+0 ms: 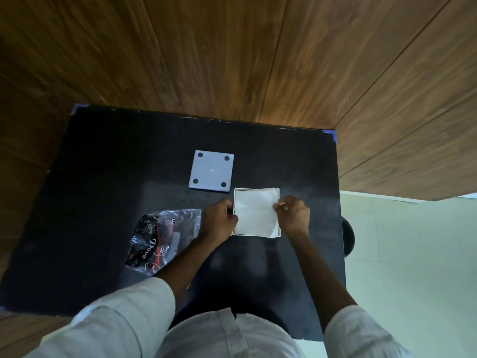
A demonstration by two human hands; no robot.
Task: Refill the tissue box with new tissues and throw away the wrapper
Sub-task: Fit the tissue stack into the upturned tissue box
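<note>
We can read only one word, "Dove", printed in white serif letters on the dark printed part of the crumpled clear plastic wrapper (161,240) lying on the black tabletop (103,164), while the small round emblems beside it are too small for us to decipher.

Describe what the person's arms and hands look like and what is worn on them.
Both hands, left and right, are bare, without gloves; no rings or watch show. The forearms are uncovered. Pale white sleeves are rolled up near the elbows, matching a buttoned shirt.

White tissues (255,211), grey lid (211,170), black table (103,156).
</note>
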